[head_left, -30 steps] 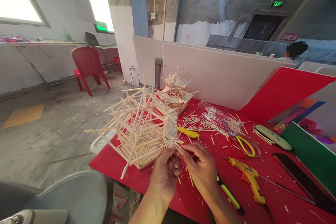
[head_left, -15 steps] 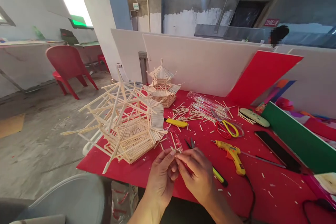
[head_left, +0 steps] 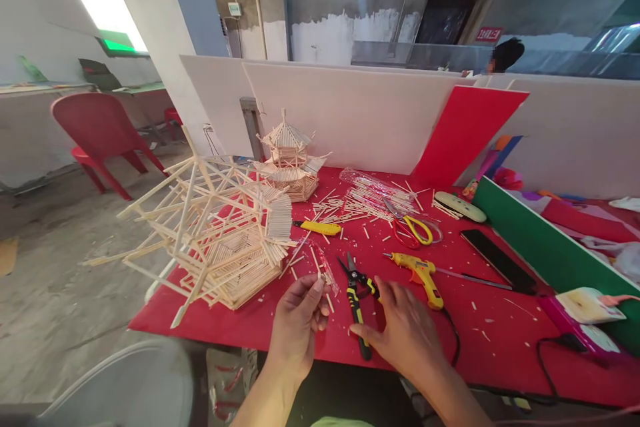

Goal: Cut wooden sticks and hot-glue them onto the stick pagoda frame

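My left hand [head_left: 303, 310] is closed in a pinch above the table's front edge. Thumb and fingertips meet on something too small to name, with a pale tip showing. My right hand [head_left: 400, 323] has its fingers spread around the black and yellow handles of cutting pliers [head_left: 354, 297], not closed on them. The pliers lie with jaws apart, pointing away from me. Left of my hands stands a large open frame of wooden sticks [head_left: 225, 240] with a roof partly covered in sticks. Behind it is a smaller stick pagoda [head_left: 290, 160].
On the red table [head_left: 400, 360] are a yellow utility knife [head_left: 320, 228], scissors [head_left: 417, 230], a corded hot glue gun [head_left: 423, 277], a black phone-like slab [head_left: 495, 260] and loose sticks [head_left: 360, 207]. A green board [head_left: 540, 260] borders the right. A person [head_left: 505, 57] is beyond the white partition.
My right hand has parted from my left and moved right, opening over the pliers, which now show more fully. My left hand stays pinched. The view has turned slightly right.
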Available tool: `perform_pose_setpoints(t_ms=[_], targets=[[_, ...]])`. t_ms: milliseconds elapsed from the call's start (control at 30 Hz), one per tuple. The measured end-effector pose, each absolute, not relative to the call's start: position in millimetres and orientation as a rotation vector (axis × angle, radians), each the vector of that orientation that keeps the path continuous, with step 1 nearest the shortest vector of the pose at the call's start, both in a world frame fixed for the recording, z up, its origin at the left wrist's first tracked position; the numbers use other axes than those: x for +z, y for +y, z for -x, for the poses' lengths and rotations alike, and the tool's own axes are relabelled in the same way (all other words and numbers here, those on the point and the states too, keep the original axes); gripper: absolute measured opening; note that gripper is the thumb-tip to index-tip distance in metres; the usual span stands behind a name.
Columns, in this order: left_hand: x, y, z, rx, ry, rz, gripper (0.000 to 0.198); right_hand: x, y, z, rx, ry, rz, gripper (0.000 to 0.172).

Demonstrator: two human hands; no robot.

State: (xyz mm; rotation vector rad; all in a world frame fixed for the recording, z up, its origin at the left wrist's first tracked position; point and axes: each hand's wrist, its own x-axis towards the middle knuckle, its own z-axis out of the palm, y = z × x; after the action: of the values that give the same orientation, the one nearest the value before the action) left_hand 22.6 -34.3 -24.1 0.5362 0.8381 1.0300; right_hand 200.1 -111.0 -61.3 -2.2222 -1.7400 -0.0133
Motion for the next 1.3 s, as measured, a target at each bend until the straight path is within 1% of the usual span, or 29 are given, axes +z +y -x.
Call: perform_pose_setpoints(t_ms=[33,67,200,333,367,400,533,633,700,733,767,833,867,900,933,1067,1133,1233,1300], targets=[[-23.3,-34.1,-22.6,1.033,0.841,-0.545,0.034,-63.4,-110.7,-196.4,0.009,-1.749,2.268,0.083],[-22.9,-33.6,-22.3,1.034,0.843,-0.552,0.034,-65.0,-110.3,-193.2,0.039,-1.752,2.307,0.083],[-24.8,-31.0,-18.9,1.033,0.841,-0.555,0.032,-65.4,-108.4,-187.3,0.088,-1.749,2.416,0.074],[-29.6,-27.8,-15.8,1.044,0.844,-0.551,0.032,-56.2,-97.4,-195.9,0.159,-1.809,2.374,0.076],[-30.7,-27.0,-15.3,1.053,0.845,-0.553,0.032,-51.4,-91.2,-199.0,0.184,-1.843,2.322,0.074],[-31.6,-26.2,-15.0,1.061,0.843,-0.555,0.032,-45.4,-83.5,-201.5,0.197,-1.876,2.258,0.069],[-31.3,-23.0,-13.3,1.061,0.824,-0.534,0.032,-16.3,-48.0,-201.6,0.113,-1.887,2.046,0.041],[-28.8,-21.0,-10.7,1.052,0.830,-0.518,0.033,-7.8,-37.4,-195.6,0.122,-1.880,2.001,0.033],[-28.3,-19.8,-9.1,1.054,0.843,-0.519,0.034,-15.8,-44.6,-193.5,0.152,-1.909,2.036,0.035],[-28.5,-19.3,-8.6,1.054,0.850,-0.520,0.034,-23.3,-51.7,-193.1,0.159,-1.916,2.078,0.040],[-29.1,-18.8,-8.6,1.053,0.857,-0.524,0.034,-32.1,-60.2,-193.0,0.160,-1.918,2.132,0.049],[-30.2,-18.1,-9.9,1.048,0.864,-0.533,0.034,-49.9,-77.9,-192.6,0.153,-1.895,2.254,0.076],[-30.4,-18.2,-11.2,1.042,0.862,-0.537,0.034,-57.1,-85.5,-192.1,0.154,-1.883,2.303,0.085],[-30.2,-18.6,-12.8,1.038,0.860,-0.540,0.034,-62.6,-91.4,-191.3,0.156,-1.874,2.336,0.089],[-29.2,-19.6,-14.6,1.034,0.858,-0.543,0.034,-66.0,-95.4,-190.6,0.156,-1.863,2.355,0.089],[-19.8,-28.6,-21.5,1.039,0.861,-0.584,0.032,-65.6,-98.4,-191.1,0.179,-1.802,2.404,0.078],[-14.1,-35.6,-23.9,1.045,0.865,-0.624,0.031,-62.3,-98.1,-195.4,0.202,-1.810,2.401,0.077],[-8.4,-45.7,-26.3,1.062,0.881,-0.656,0.031,-55.2,-97.9,-205.1,0.221,-1.882,2.306,0.074],[-7.0,-50.4,-27.4,1.071,0.896,-0.659,0.032,-45.7,-92.8,-210.0,0.195,-1.937,2.200,0.067]])
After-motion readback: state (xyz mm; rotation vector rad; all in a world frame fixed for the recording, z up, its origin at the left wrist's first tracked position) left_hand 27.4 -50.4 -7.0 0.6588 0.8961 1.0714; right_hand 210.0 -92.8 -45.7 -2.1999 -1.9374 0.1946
